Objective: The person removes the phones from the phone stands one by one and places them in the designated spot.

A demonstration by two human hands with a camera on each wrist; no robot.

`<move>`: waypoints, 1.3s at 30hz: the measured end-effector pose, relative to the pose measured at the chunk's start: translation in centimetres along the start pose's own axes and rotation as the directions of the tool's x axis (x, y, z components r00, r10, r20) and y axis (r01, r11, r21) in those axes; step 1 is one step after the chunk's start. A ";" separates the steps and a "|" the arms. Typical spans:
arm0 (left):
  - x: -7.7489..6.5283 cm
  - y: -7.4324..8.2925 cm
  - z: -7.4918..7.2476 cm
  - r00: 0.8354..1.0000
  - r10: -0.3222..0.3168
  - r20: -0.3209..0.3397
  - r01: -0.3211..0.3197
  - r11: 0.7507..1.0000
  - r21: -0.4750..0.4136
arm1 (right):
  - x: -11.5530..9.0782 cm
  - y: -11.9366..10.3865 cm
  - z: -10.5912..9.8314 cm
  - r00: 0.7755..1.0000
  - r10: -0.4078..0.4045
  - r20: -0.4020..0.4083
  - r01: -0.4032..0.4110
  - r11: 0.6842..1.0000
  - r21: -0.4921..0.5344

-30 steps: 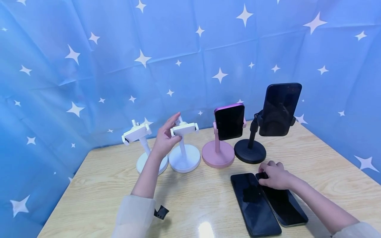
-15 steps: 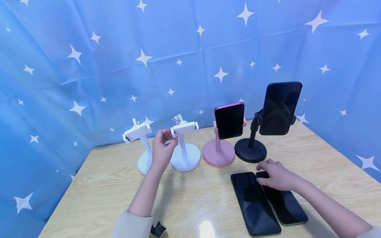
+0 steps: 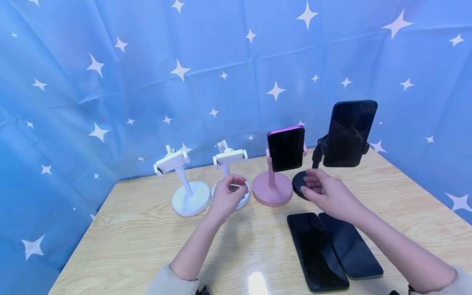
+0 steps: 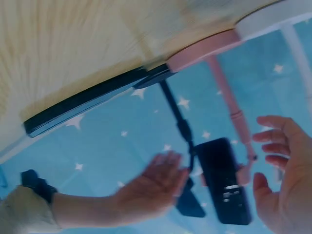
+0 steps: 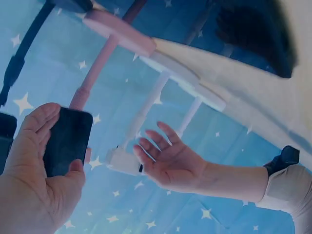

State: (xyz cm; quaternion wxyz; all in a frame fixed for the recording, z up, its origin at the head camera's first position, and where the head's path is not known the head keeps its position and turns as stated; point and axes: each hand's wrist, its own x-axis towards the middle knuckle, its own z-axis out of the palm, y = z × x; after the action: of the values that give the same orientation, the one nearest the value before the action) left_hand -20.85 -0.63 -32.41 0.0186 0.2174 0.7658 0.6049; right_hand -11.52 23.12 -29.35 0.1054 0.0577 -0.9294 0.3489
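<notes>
The pink stand (image 3: pixel 272 193), taken as landmark, stands upright on the table (image 3: pixel 140 229) with the pink-edged phone (image 3: pixel 286 150) in its holder. My left hand (image 3: pixel 228 196), left of the pink stand, holds nothing: fingers loosely curved, thumb slightly apart. In the head view it hides part of the inner white stand (image 3: pixel 230 157), just left of the pink stand; the outer white stand (image 3: pixel 191 200) is farther left. My right hand (image 3: pixel 330 194), right of the pink stand, also holds nothing, thumb and fingers wider apart. It hides part of the black stand (image 3: pixel 300 185), just right of the pink stand and bearing the tall phone (image 3: pixel 350 134). The left flat phone (image 3: pixel 317 254) and right flat phone (image 3: pixel 352 249) lie side by side, nearer me and right of the pink stand.
</notes>
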 end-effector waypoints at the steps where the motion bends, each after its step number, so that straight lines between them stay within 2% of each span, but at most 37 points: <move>1: 0.1 0.2 0.5 1.000 0.017 0.015 -0.017 1.000 0.014 | 0.3 -0.3 -0.2 1.000 0.006 -0.016 -0.006 1.000 0.004; 6: 1.0 1.5 3.0 0.995 0.083 0.054 -0.085 0.996 0.038 | 1.8 -1.5 -0.8 0.998 0.034 -0.059 -0.033 0.999 0.025; 10: 1.9 2.3 4.6 0.990 0.132 0.046 -0.134 0.991 0.023 | 2.8 -1.9 -1.0 0.995 0.028 -0.093 -0.025 0.999 0.033; 14: 2.8 3.0 5.4 0.981 0.194 0.025 -0.195 0.980 0.044 | 3.6 -1.9 -1.0 0.995 0.004 -0.098 -0.001 0.999 0.032; 20: 3.7 3.1 5.9 0.971 0.239 0.009 -0.239 0.970 0.048 | 4.5 -1.5 -1.2 0.991 -0.055 -0.118 0.051 0.998 -0.041; 28: 4.2 2.6 5.8 0.977 0.212 0.034 -0.211 0.977 -0.043 | 5.4 -1.0 -1.9 0.992 -0.070 -0.109 0.059 0.993 -0.101; 35: 4.3 2.5 5.7 0.977 0.202 0.065 -0.198 0.978 -0.067 | 5.4 -0.3 -2.3 0.988 -0.119 -0.101 0.111 0.990 -0.082; 37: 4.2 2.4 5.6 0.976 0.206 0.065 -0.201 0.976 -0.083 | 5.4 0.0 -2.0 0.979 -0.161 -0.123 0.150 0.984 -0.096; 39: 4.2 2.3 5.5 0.976 0.208 0.065 -0.201 0.975 -0.100 | 5.3 0.3 -1.7 0.961 -0.229 -0.155 0.212 0.970 -0.118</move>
State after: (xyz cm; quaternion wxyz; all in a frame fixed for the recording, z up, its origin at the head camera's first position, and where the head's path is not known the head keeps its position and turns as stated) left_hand -22.31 6.26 -30.75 -0.0048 0.3166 0.7093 0.6298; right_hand -16.48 24.33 -27.04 0.2243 0.1258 -0.9213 0.2915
